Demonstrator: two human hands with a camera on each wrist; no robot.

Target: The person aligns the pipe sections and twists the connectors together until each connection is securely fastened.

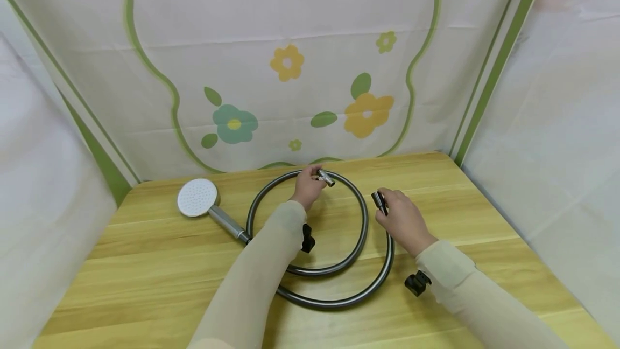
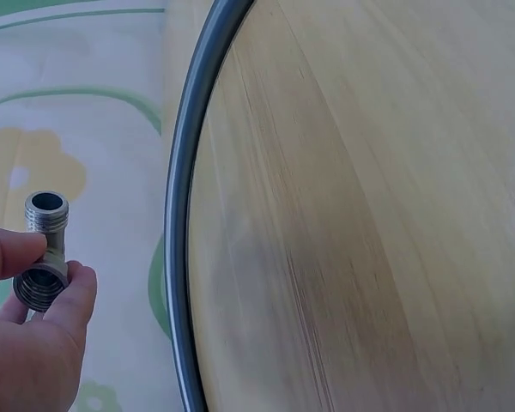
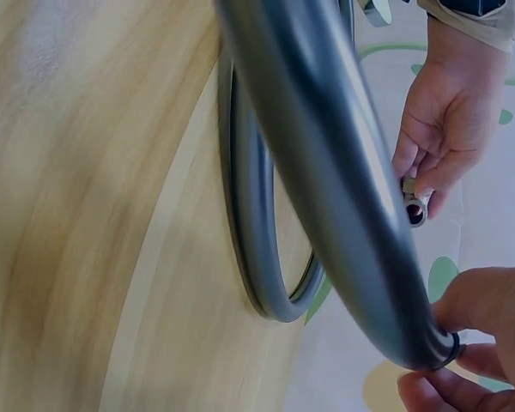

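Between thumb and fingers my left hand (image 1: 308, 187) pinches a metal threaded tee fitting (image 2: 48, 249), held above the table inside the hose's coil. One threaded end points up in the left wrist view, and an open threaded socket faces the camera. My right hand (image 1: 403, 218) grips the shower hose (image 1: 389, 255) just below its dark end connector (image 1: 378, 199), which is raised off the table. The fitting and the hose end are apart. At the hose's other end is a hand shower (image 1: 197, 198), lying with its white spray face up; the left sleeve hides part of that hose.
The wooden table (image 1: 145, 284) carries the hose in loose loops. A white cloth (image 1: 310, 85) with printed flowers hangs along its back edge, and pale cloths (image 1: 571, 123) flank both sides. Small black wrist cameras (image 1: 416, 283) sit under the sleeves.
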